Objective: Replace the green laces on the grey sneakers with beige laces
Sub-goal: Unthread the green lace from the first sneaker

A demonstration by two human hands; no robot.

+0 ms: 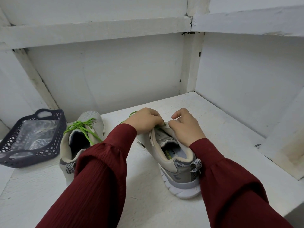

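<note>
Green lace (132,113) in pinching left fingers (158,120)

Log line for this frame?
step: unlacing | left hand: pinches green lace at right sneaker | right hand: grips that sneaker's upper | left sneaker: green-laced, untouched

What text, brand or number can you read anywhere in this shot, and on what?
"FOA": black letters on the insole of the sneaker on the right, cut off by the collar.
Yellow-green print beside it on that insole: too blurred to read.
The sneaker on the left and the basket: no readable text.
</note>
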